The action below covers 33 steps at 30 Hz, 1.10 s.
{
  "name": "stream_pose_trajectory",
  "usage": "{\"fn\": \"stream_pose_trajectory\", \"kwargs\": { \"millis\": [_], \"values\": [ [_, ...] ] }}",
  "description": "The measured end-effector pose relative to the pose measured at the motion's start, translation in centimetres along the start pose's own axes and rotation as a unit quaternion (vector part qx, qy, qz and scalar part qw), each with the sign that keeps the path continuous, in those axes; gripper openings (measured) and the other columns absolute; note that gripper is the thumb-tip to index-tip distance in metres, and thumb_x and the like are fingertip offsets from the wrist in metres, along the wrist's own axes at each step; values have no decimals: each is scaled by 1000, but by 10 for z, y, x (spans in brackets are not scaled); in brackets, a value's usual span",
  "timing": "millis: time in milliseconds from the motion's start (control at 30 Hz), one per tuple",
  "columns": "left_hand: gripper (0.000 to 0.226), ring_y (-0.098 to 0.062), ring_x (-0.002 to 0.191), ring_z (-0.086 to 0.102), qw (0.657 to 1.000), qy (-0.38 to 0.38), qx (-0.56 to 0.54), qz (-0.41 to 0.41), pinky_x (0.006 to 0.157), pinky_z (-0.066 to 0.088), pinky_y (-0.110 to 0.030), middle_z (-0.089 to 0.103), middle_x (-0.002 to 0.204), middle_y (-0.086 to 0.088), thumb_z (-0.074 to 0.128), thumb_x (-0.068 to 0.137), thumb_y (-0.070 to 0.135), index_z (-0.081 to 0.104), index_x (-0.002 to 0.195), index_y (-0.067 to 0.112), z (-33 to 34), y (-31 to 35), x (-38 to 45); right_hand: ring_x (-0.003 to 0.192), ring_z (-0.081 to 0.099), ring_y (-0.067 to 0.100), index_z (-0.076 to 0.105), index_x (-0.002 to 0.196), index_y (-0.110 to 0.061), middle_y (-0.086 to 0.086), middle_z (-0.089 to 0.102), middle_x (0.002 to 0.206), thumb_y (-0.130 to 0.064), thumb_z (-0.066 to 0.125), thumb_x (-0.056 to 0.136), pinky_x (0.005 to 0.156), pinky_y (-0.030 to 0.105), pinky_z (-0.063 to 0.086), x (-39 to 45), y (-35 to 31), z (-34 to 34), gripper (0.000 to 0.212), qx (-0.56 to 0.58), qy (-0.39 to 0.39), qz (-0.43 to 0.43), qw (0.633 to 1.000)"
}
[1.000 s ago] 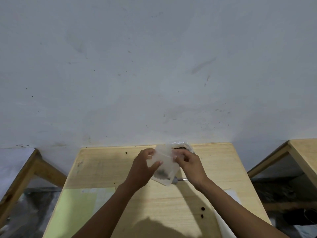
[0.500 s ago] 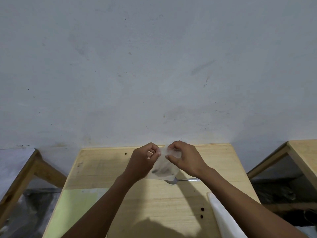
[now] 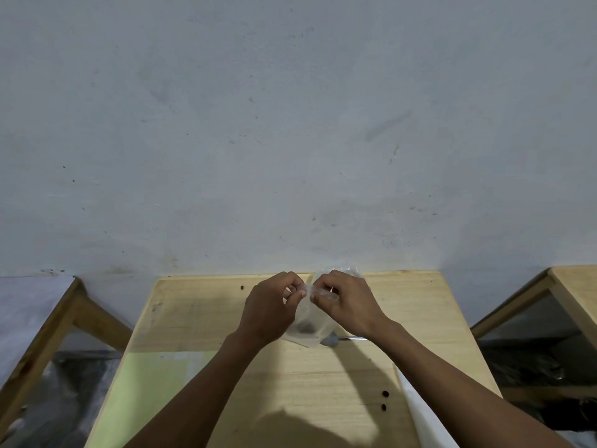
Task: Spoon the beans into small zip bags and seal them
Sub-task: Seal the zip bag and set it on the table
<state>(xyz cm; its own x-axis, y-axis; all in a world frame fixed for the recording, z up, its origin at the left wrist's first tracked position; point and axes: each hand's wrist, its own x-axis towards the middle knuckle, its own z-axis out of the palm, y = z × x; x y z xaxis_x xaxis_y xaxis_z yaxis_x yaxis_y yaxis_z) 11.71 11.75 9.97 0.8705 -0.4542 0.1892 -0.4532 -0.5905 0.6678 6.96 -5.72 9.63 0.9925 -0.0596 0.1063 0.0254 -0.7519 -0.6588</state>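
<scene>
Two loose beans (image 3: 384,400) and a spoon (image 3: 332,341) lie on the worktop (image 3: 200,318); left hand (image 3: 271,308) and right hand (image 3: 347,305) pinch the top of a zip bag (image 3: 307,328) holding dark beans.

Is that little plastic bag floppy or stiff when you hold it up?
Probably floppy: the zip bag hangs limp below where the left hand and right hand pinch its top. Likely bottom-heavy too, since dark beans sit low inside. The thin clear film looks slippery.

Table (image 3: 226,367) stands against the wall (image 3: 290,124), a second table (image 3: 575,286) to its right, a third (image 3: 42,334) to its left. Both hands, left (image 3: 268,312) and right (image 3: 349,305), hold a bag (image 3: 307,328) above the table's far middle. Spoon (image 3: 332,341) lies on the table just behind the bag, under the right wrist. Beans (image 3: 305,326) in the bag's bottom.
</scene>
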Motion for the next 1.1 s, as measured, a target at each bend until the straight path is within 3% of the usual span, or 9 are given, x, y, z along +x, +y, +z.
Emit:
{"fn": "stream_pose_trajectory", "kwargs": {
  "millis": [300,400,533,667,733,800,933,1033,1100],
  "values": [
    [9,-11,69,65,993,18,-88,-77,64,48,-30,66,66,9,60,81,32,58,75,26,-1,-2,0,81,52,4,64,84,-33,-13,61,89,-43,62,86,85,36,39,7,-2,-15,10,-20,-45,22,999],
    [13,-10,68,65,991,26,-90,-96,58,41,-22,67,65,9,66,87,23,59,76,26,-3,-7,-1,78,52,5,60,81,-30,-15,61,84,-38,62,87,81,35,41,6,0,-14,10,-14,-62,28,998],
    [14,-2,62,63,989,22,-113,-92,54,37,-7,68,66,4,64,89,14,60,78,21,-6,-2,-4,68,48,4,58,76,-27,-17,55,72,-24,65,89,71,29,36,3,0,-9,15,-15,-26,6,1000],
    [6,0,55,56,987,-18,-132,-93,53,37,-9,68,66,5,65,89,17,63,83,19,-7,0,-6,75,52,12,57,74,-28,-9,62,81,-21,65,89,75,30,39,5,0,-10,18,-10,-30,16,999],
    [8,0,53,50,984,-28,-145,-102,53,34,-9,63,60,14,69,86,20,64,80,23,-7,-1,-8,73,54,10,54,74,-31,-7,63,79,-25,67,88,73,29,40,5,-1,-11,20,9,-42,24,999],
    [10,-1,54,49,984,-16,-143,-102,54,35,-10,61,60,12,69,85,20,64,77,22,-7,-1,-8,68,55,7,54,75,-32,-8,63,73,-30,71,84,68,30,43,5,-2,-13,20,44,-47,38,997],
    [8,-5,54,52,983,30,-139,-113,52,36,-9,66,65,-6,66,88,18,65,81,16,-13,-2,-9,66,49,7,57,77,-18,-8,57,72,-31,72,84,63,27,38,1,1,-20,22,47,-57,35,997],
    [7,-1,58,57,981,31,-148,-120,54,37,-7,67,67,-1,65,89,16,66,82,14,-16,-3,-13,65,45,10,56,74,-8,0,58,73,-26,71,87,62,27,34,-3,3,-22,26,51,-58,24,997],
    [8,3,57,57,979,31,-157,-125,52,36,-6,66,68,4,65,89,16,65,83,11,-17,-2,-15,64,46,10,55,70,-11,1,60,72,-23,70,87,63,30,34,-5,3,-20,25,61,-50,17,997]
  ]
}}
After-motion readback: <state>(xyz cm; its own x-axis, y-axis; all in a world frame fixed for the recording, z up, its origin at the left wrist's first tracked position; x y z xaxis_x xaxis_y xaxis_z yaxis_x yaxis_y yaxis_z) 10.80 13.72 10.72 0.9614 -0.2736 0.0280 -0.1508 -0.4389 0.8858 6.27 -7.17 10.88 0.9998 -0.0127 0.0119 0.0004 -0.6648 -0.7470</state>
